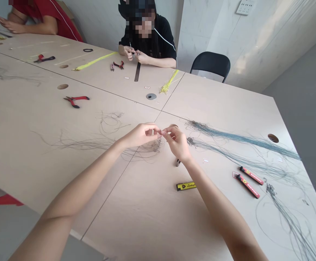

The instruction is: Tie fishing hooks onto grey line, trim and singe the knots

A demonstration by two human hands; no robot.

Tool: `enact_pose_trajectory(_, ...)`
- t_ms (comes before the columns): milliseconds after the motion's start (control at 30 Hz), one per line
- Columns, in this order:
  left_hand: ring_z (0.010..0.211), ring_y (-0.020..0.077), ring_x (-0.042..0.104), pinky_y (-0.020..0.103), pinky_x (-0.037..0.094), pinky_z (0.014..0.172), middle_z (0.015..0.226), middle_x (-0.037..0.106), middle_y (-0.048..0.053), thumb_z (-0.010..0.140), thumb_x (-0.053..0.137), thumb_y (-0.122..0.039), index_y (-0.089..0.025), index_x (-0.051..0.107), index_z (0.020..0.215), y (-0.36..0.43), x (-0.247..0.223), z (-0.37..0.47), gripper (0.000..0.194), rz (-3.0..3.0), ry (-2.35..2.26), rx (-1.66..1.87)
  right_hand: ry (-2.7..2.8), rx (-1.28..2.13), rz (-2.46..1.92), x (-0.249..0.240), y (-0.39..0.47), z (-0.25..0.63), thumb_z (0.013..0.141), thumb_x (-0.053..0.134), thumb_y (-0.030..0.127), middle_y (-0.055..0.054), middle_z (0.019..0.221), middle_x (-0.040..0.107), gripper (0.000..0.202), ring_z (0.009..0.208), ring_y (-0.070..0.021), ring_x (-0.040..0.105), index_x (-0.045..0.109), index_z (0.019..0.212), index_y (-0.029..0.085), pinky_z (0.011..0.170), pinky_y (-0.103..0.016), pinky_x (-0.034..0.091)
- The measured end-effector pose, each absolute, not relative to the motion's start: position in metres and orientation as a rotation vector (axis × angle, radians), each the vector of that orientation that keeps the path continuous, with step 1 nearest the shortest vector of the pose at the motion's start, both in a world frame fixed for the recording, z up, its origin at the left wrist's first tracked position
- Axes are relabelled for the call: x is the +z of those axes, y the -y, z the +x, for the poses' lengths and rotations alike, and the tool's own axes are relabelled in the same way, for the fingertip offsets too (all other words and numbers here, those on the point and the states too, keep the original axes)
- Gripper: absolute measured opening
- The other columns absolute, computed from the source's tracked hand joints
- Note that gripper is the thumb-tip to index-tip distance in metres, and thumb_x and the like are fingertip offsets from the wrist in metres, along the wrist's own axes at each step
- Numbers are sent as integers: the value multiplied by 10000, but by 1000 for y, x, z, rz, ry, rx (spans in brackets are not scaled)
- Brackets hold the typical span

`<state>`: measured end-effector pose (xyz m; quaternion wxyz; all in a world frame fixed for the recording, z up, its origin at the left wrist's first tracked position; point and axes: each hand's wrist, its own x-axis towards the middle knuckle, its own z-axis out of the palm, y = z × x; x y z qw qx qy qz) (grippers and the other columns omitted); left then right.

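Observation:
My left hand (144,135) and my right hand (177,140) meet fingertip to fingertip above the middle of the table. Both are closed in a pinch, and what lies between the fingertips is too small to make out. Beneath and left of them spreads a loose bundle of thin grey strands (87,144), with a tangled end near my left fingers. Just right of my right hand lies the curled end of a bluish bundle (191,141). A small metal tool (178,162) shows partly beside my right wrist, and a yellow case (185,186) is partly covered by my right forearm.
Another blue bundle (239,137), two red cases (252,175) and a grey bundle (291,221) lie to the right. Red-handled pliers (76,100) rest at the left. Across the table (136,224) sit two people, one near yellow strands (169,82). A black chair (211,63) stands behind.

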<state>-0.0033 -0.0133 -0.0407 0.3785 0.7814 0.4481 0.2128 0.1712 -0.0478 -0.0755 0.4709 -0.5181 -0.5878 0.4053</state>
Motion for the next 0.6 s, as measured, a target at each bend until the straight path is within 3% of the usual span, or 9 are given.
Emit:
enact_pose_trajectory(367,689,137,511,246,383,650,766,617,7,825,529,-365,-194,630,791,15,-39,-10,201,2254,-1185,287,1446,766,-1180,-48,54,196,935,536,339,-34,887,621,150,631,-117,542,548,863,208,632,-278,454)
enact_pose_trajectory(600,686,153,546,254,358,642,806,657,1,782,505,-288,-218,559,716,15,-39,-14,110,2389,-1382,48,1430,170,-1080,24,83,267,969,571,328,-29,866,564,154,571,-95,503,552,862,219,543,-286,403)
